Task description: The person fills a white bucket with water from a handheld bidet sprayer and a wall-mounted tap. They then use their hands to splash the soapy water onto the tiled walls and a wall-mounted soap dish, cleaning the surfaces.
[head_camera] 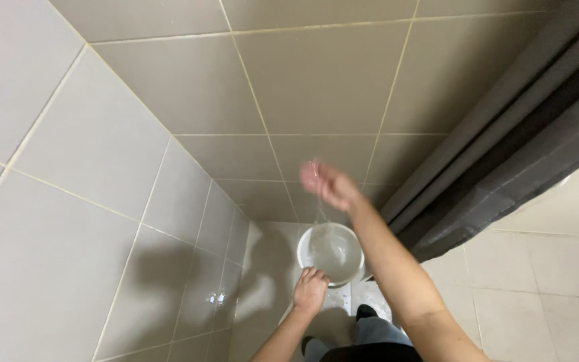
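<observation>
White round bucket sits on the floor in the corner, approx centre-low in view, part-filled w/ clear water; surface rippled, a thin stream of water dropping into it from 12 o'clock. Rim looks intact, no handle visible.

Left hand at the bucket's 7 o'clock, resting on the rim, fingers curled narrow over the edge, knuckles up; forearm runs down to the bottom of frame. Right hand raised well above the bucket at its 12 o'clock, arm stretched out long from 5 o'clock, hand blurred — looks loosely cupped, water falling off it; can't tell if fingers hold anything.

Edges: grey tiled wall close on the bucket's 9 o'clock side, back tiled wall at 12 o'clock, dark grey door frame slanting close at 2–3 o'clock. Bucket wedged betw. these, little side room. Wet pale floor tile w/ droplets at 5 o'clock, dark shoe and jeans leg just beside. More open floor out at 4 o'clock, past the door frame.
</observation>
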